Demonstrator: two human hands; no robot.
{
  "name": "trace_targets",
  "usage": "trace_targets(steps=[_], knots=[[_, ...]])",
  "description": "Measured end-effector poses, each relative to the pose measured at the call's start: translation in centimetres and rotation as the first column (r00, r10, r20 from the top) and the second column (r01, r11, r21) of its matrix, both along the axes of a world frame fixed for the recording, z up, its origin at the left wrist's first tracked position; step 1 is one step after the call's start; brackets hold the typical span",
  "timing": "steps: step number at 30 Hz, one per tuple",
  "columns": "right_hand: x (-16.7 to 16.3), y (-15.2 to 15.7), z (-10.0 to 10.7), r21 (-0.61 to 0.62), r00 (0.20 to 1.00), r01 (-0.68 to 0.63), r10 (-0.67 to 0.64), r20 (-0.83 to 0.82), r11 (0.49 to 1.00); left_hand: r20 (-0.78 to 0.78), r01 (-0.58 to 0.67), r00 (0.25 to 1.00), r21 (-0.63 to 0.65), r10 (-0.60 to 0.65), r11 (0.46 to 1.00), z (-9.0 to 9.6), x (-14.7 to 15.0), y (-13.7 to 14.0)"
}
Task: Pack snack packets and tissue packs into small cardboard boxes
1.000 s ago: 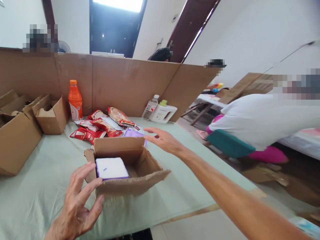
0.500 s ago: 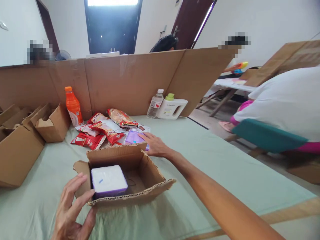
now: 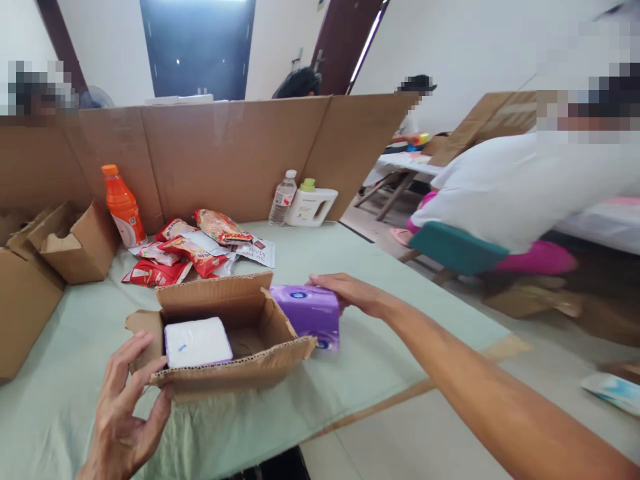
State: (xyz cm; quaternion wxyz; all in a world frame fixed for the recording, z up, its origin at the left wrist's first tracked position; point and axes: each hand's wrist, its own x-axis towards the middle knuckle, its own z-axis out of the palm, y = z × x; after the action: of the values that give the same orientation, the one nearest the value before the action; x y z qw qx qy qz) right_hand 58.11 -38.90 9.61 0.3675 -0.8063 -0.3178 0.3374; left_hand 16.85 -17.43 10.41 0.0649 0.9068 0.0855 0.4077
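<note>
An open cardboard box (image 3: 225,387) sits in front of me on the cloth-covered table. A tissue pack (image 3: 197,341) with a white top and purple sides lies in its left part. At the box's front-left corner, my left hand (image 3: 127,400) has its fingers apart, the fingertips against the left flap and edge. My right hand (image 3: 345,292) grips a purple tissue pack (image 3: 310,310) just outside the box's right side. Part of that pack is hidden behind the box wall, and my right fingers are mostly out of sight behind the pack.
Red snack packets (image 3: 195,253) lie in a pile beyond the box. An orange bottle (image 3: 123,207), a clear water bottle (image 3: 283,200) and a white jug (image 3: 313,205) stand by a cardboard partition (image 3: 230,160). Other cartons (image 3: 85,250) are left. A person in white (image 3: 500,180) sits right.
My right hand has lifted the purple tissue pack from beside the snack packets and brought it right and nearer, beside the box. My left hand stays at the box corner. The view has turned right.
</note>
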Motion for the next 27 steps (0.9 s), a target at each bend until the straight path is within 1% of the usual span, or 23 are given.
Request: trace_targets(steps=[3,5,7,9,12,14,16,20,22,23,24,25,27], knots=[[-0.6,-1.7,-0.8,0.007,0.995,0.097,-0.097,0.001,0.995,0.02,0.008,1.0,-0.014,-0.008,1.0,-0.1,0.1,0.1],[-1.5,-3.1,-1.9,0.095,0.99,0.14,-0.139,-0.025,0.986,0.016,0.013,1.0,-0.014,-0.012,1.0,-0.2,0.0,-0.1],[-2.9,-4.9,-3.3,0.23,0.984,0.181,-0.175,-0.047,0.956,0.009,0.015,1.0,-0.02,-0.015,1.0,-0.4,-0.2,-0.2],[-4.4,-6.8,-4.8,0.314,0.984,0.179,-0.175,-0.044,0.932,0.007,0.017,1.0,-0.032,-0.016,0.999,-0.5,-0.3,-0.3],[-6.8,-8.3,-6.9,0.303,0.984,0.162,-0.176,0.019,0.939,0.018,0.023,1.0,-0.054,-0.022,0.998,-0.7,-0.3,-0.5],[-8.1,-8.1,-7.7,0.288,0.971,0.196,-0.226,0.074,0.937,0.035,0.028,0.999,-0.068,-0.025,0.997,-0.8,-0.2,-0.5],[-8.8,-7.1,-8.1,0.299,0.952,0.25,-0.29,0.099,0.921,0.048,0.032,0.998,-0.081,-0.028,0.996,-1.0,-0.1,-0.7],[-8.8,-5.2,-7.7,0.339,0.928,0.325,-0.368,0.067,0.883,0.067,0.036,0.997,-0.103,-0.029,0.994,-1.1,-0.2,-1.2],[-8.3,-5.2,-6.8,0.348,0.906,0.35,-0.409,0.113,0.87,0.08,0.036,0.996,-0.1,-0.028,0.994,-1.1,-0.4,-1.4],[-8.1,-5.4,-6.1,0.353,0.882,0.376,-0.448,0.148,0.857,0.086,0.038,0.996,-0.098,-0.029,0.994,-1.0,-0.4,-1.4],[-7.9,-5.8,-5.2,0.369,0.848,0.415,-0.5,0.174,0.832,0.091,0.042,0.995,-0.099,-0.033,0.994,-0.9,-0.5,-1.4],[-7.7,-6.3,-4.1,0.399,0.81,0.459,-0.558,0.179,0.794,0.093,0.049,0.995,-0.104,-0.04,0.993,-0.9,-0.5,-1.4],[-7.7,-7.2,-1.3,0.486,0.739,0.531,-0.66,0.134,0.694,0.098,0.075,0.993,-0.119,-0.063,0.99,-0.8,-0.5,-1.3]])
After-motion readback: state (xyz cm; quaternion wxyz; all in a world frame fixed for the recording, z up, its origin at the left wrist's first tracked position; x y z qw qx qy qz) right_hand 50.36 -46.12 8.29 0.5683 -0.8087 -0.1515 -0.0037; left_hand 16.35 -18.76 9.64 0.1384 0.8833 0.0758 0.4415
